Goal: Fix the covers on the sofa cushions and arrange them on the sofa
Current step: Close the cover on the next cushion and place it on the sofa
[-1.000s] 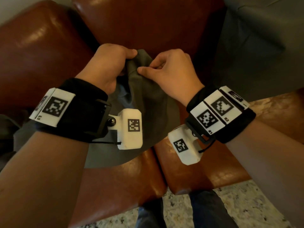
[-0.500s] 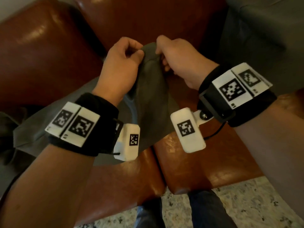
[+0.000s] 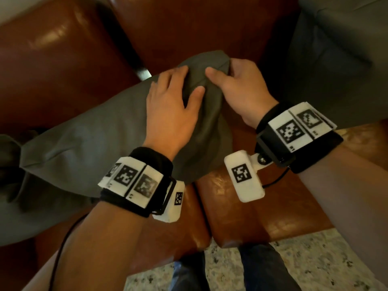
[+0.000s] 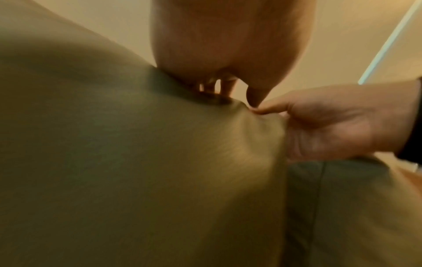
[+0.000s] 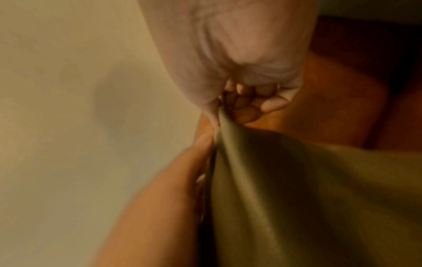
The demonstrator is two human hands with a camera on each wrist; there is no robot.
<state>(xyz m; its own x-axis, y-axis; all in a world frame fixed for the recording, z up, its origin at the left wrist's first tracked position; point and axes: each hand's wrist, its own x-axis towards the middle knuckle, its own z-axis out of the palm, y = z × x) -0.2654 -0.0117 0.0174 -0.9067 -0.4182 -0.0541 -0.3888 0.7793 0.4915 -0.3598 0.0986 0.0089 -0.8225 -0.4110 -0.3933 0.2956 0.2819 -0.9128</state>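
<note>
L hand (image 3: 168, 110) now flat, fingers spread, pressing top of grey cushion (image 3: 94, 143); half a sec ago it was fisted on the cover's corner, so that grip is released. R hand (image 3: 241, 89) still at the far end, thumb on top, fingers curled round the corner fabric w/ a pinch; R wrist view confirms cloth bunched in the fingers (image 5: 251, 104). Cushion lies across the brown leather sofa (image 3: 262, 206) seat, tilted up toward the backrest, fuller than 1 s ago, when it hung as a limp cover. Judgement: cover looks pulled over, work shifting to smoothing/seating the corner. Second grey cushion (image 3: 336, 59) sits upper right. Closure not visible, can't tell if shut.
</note>
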